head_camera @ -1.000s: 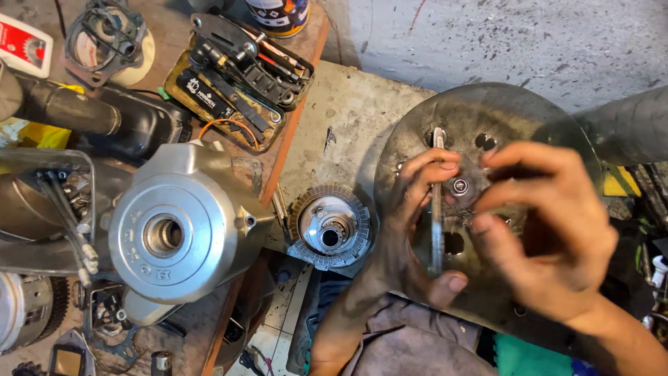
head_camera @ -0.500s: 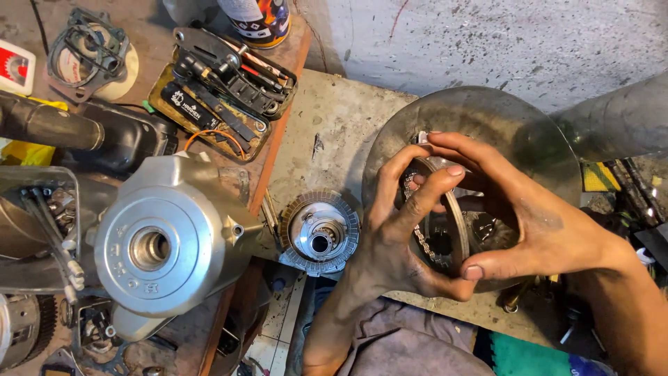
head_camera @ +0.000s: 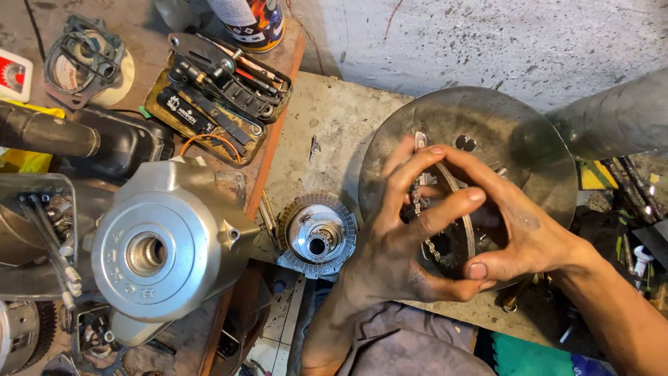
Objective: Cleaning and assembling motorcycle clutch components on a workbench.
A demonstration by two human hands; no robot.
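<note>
Your fingers (head_camera: 445,209) cover most of the ring-shaped plates (head_camera: 465,230), so plate count can't be told. Spray can (head_camera: 252,21) is cut off at top edge; your right forearm (head_camera: 626,313) runs off btm-right.

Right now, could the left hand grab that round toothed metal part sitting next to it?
Probably yes. The round toothed part sits uncovered on the bench just beside the left hand, with nothing between them. But that hand, together with the right hand, is holding thin rings, so it would need to let go first.
</note>
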